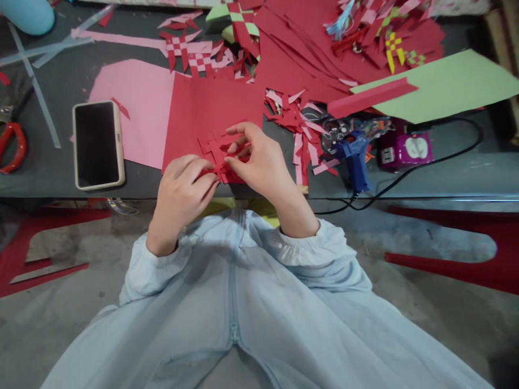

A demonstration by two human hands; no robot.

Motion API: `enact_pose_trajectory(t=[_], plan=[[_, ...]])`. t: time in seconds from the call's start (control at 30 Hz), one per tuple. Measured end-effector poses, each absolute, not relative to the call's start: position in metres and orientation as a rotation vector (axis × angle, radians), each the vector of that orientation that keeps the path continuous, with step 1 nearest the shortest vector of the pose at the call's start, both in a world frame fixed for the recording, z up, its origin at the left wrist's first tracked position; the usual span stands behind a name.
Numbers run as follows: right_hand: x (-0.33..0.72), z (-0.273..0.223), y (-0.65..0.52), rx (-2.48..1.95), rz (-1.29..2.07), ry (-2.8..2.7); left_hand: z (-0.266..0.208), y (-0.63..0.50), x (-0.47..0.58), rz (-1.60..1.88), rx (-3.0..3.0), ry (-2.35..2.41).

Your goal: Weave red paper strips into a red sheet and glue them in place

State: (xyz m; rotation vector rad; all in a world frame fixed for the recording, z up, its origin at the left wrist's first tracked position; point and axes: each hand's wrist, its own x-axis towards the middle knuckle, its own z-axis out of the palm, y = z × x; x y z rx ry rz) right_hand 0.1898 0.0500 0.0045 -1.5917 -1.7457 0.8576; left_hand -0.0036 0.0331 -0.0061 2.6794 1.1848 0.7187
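Observation:
Small red paper strips (216, 153), woven together, lie on a red paper sheet (227, 105) near the table's front edge. My left hand (184, 182) is closed at their lower left, its thumb and fingertips pinching the near edge of the strips. From the right, my right hand (258, 159) reaches over with curled fingers, thumb and index finger at the strips' upper right side. Whether the right fingertips grip a strip is hard to see. The red strips blend into the sheet beneath, so their exact outline is unclear.
A phone (99, 145) lies left on pink paper (140, 102), with red-handled scissors (12, 140) farther left. To the right are paper scraps (298, 116), a blue glue gun (357, 159) with a black cord, a purple box (406, 150) and green paper (441, 89). Woven pieces (198, 59) lie behind.

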Motion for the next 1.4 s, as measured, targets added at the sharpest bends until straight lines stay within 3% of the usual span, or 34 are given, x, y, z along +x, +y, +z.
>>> enact_pose_trajectory(t=[0.6,0.87,1.4], plan=[[0.193,-0.012,0.064,-1.464,0.749,-1.751,0.000,0.031,-0.005,0.933,2.665,1.115],[0.195,-0.010,0.062,-1.457,0.748,-1.775,-0.006,0.034,-0.002,0.638,2.713,1.240],[0.196,-0.008,0.062,-1.475,0.769,-1.754,-0.010,0.032,0.000,0.585,2.804,1.239]])
